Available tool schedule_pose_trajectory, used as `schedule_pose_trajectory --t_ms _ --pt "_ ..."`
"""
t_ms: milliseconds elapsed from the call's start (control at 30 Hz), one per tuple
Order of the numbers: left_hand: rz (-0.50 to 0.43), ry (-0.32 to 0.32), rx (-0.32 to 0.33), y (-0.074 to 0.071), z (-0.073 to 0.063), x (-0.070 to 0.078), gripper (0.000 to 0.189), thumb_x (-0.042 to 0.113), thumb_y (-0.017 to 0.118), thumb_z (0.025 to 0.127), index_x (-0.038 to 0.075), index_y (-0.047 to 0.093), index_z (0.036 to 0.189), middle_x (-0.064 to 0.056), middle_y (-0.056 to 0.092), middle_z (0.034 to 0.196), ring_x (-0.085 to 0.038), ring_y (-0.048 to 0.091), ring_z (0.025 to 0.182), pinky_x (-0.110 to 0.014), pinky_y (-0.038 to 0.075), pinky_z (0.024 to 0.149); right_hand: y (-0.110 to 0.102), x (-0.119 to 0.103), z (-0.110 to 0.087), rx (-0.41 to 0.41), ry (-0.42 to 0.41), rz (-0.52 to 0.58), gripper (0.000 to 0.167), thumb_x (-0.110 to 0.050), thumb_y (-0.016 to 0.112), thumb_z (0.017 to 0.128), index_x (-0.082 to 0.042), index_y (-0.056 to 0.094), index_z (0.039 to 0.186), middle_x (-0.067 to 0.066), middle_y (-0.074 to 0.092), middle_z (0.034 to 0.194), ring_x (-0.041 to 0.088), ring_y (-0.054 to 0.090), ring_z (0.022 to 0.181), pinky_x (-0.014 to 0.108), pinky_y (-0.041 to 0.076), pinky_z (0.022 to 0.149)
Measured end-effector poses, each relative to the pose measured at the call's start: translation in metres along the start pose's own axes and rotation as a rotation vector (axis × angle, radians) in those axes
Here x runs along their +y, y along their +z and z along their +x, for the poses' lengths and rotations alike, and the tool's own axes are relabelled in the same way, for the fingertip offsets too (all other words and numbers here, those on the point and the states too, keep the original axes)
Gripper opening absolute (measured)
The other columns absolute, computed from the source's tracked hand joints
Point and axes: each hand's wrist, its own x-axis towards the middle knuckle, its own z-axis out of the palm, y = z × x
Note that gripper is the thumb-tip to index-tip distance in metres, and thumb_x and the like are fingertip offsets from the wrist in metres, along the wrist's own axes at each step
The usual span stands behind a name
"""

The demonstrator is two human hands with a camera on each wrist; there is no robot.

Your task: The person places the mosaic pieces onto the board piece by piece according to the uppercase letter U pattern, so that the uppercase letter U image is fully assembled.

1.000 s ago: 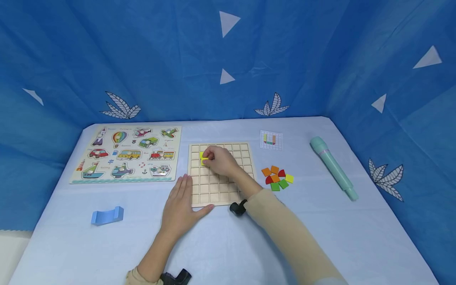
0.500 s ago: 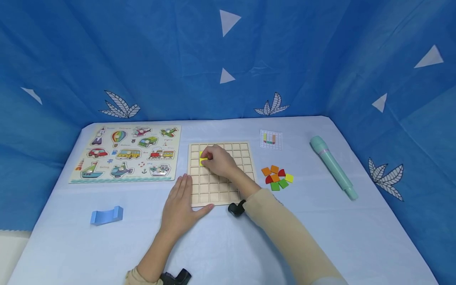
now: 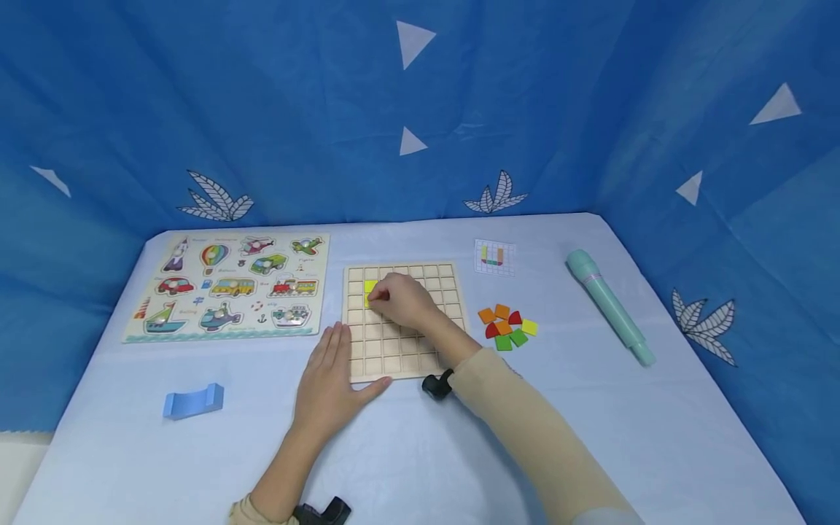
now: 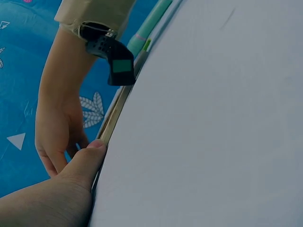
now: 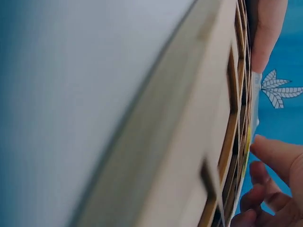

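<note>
In the head view, my left hand (image 3: pixel 328 373) lies along the left edge of the wooden grid board (image 3: pixel 400 364), its thumb at the near edge. The left wrist view shows that thumb against the board's side. My right hand (image 3: pixel 405 300) is over the upper left of the grid. There, yellow square tiles (image 3: pixel 371 285) sit in the cells, the lower one partly hidden by my fingers. In the right wrist view, one extended finger of my right hand (image 5: pixel 279 184) touches the yellow tile (image 5: pixel 247 147); the other fingers are loosely curled, with nothing seen between them.
Right of the board lie several loose orange, red, green and yellow tiles (image 3: pixel 503 328). Behind them is a pattern card (image 3: pixel 495 257). A mint-green toy microphone (image 3: pixel 610 306) lies far right. A vehicle puzzle board (image 3: pixel 230 288) and a blue block (image 3: pixel 193 401) are at left.
The fingertips of my right hand have shifted slightly lower at the yellow tiles, and the upper tile shows more fully. My left hand stays at the board's edge. The head view has shifted slightly.
</note>
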Motion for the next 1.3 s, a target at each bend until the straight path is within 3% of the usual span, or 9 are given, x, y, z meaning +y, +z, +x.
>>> schedule_pose_trajectory --t_ms 333,633,967,1100,1300 --pt "-0.005 0.001 0.006 -0.002 -0.001 0.0 0.118 0.076 0.064 0.077 -0.003 0.023 0.155 -0.021 0.022 0.164 -0.036 0.016 0.154 -0.048 0.018 0.125 -0.037 0.017 -0.039 -0.031 -0.031 0.113 0.024 -0.025 0.066 0.096 -0.014 0.07 0.117 -0.003 0.062 0.092 0.017 0.054 0.073 0.03 0.048 0.066" --pt "-0.007 0.006 0.003 0.0 -0.002 0.001 0.119 0.076 0.063 0.078 -0.004 0.023 0.155 -0.021 0.021 0.164 -0.036 0.015 0.154 -0.048 0.018 0.126 -0.077 0.078 -0.092 0.031 0.077 0.174 0.026 -0.02 0.066 0.096 -0.01 0.068 0.119 0.003 0.062 0.094 0.019 0.051 0.062 0.027 0.045 0.05" --pt "0.0 0.011 0.007 -0.001 -0.002 0.002 0.119 0.076 0.063 0.078 -0.005 0.023 0.155 -0.022 0.022 0.163 -0.037 0.016 0.154 -0.049 0.019 0.125 -0.108 0.147 -0.146 0.096 0.29 0.128 0.032 -0.022 0.069 0.093 -0.01 0.067 0.123 0.009 0.062 0.1 0.024 0.052 0.079 0.028 0.047 0.062" --pt "0.003 0.011 0.012 0.0 -0.002 0.001 0.119 0.076 0.063 0.077 -0.004 0.024 0.155 -0.022 0.022 0.163 -0.037 0.016 0.154 -0.049 0.019 0.125 -0.111 0.164 -0.159 0.114 0.321 0.12 0.037 -0.024 0.071 0.092 -0.009 0.068 0.125 0.01 0.065 0.104 0.024 0.054 0.086 0.028 0.049 0.068" --pt "0.006 0.016 0.013 0.001 0.0 0.0 0.118 0.077 0.062 0.078 -0.004 0.023 0.155 -0.022 0.022 0.163 -0.038 0.016 0.153 -0.049 0.018 0.125 -0.106 0.176 -0.165 0.136 0.34 0.116 0.037 -0.026 0.073 0.09 -0.01 0.071 0.123 0.009 0.066 0.102 0.025 0.054 0.091 0.029 0.049 0.072"
